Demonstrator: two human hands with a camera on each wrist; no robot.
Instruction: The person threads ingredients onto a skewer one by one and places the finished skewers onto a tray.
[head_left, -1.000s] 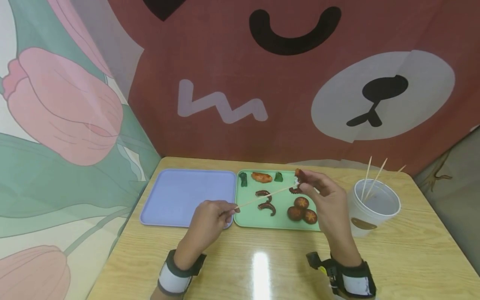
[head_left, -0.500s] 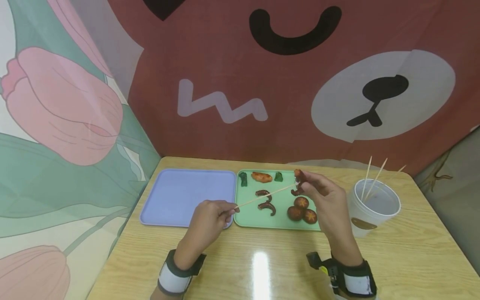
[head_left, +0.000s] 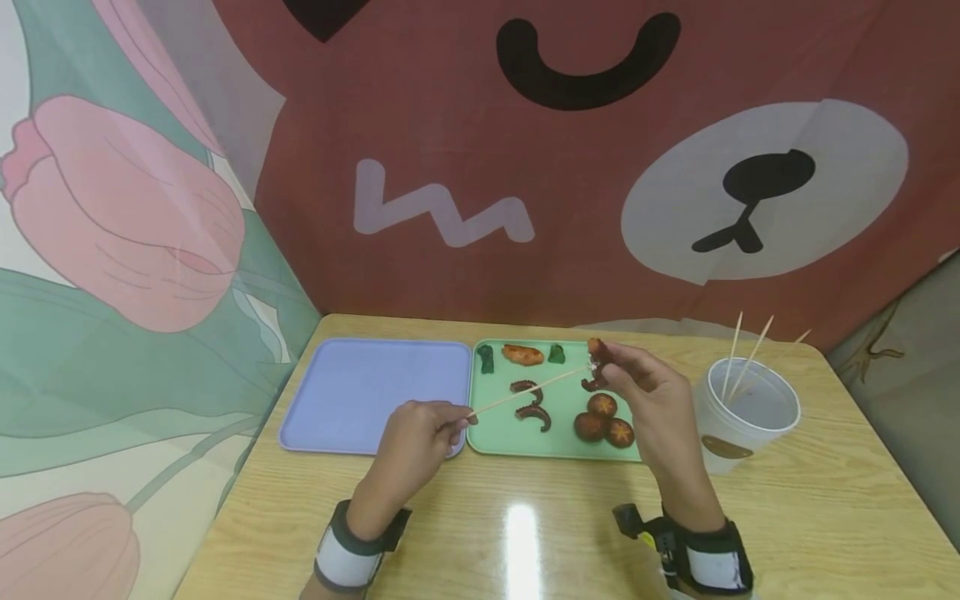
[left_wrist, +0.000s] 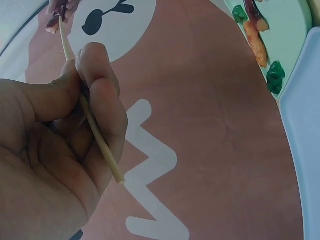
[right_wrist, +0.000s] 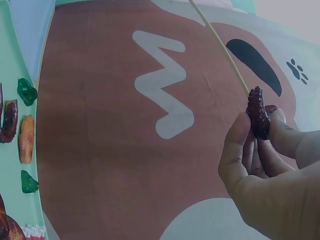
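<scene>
**Skewer tip meets octopus piece above the green tray**

Two hands are up over the table, each with one thing. The left hand (head_left: 418, 437) has its thumb and curled fingers pinched tight on the near end of a single wooden skewer (head_left: 528, 389), and the stick slants up and to the right across the green tray (head_left: 491, 433). Its far tip reaches the one dark octopus piece (right_wrist: 258, 113) that the right hand (head_left: 648, 396) pinches between thumb and fingertips, raised above the tray's far right corner. Whether the tip has gone into the piece, I cannot tell from these views.

Down on the green tray, count them: two curled octopus pieces (head_left: 529, 402) in the middle, three brown mushrooms (head_left: 603, 421) at the near right, one orange carrot piece (head_left: 522, 354) at the far edge, and two green vegetable bits (head_left: 486, 357) either side of it. The right hand partly covers the tray's right edge.

Left of it, touching edge to edge, lies one blue tray (head_left: 367, 392). To the right stands one white cup (head_left: 744, 412) with three skewers poking out of it. All of it sits on a wooden table (head_left: 825, 517).
</scene>
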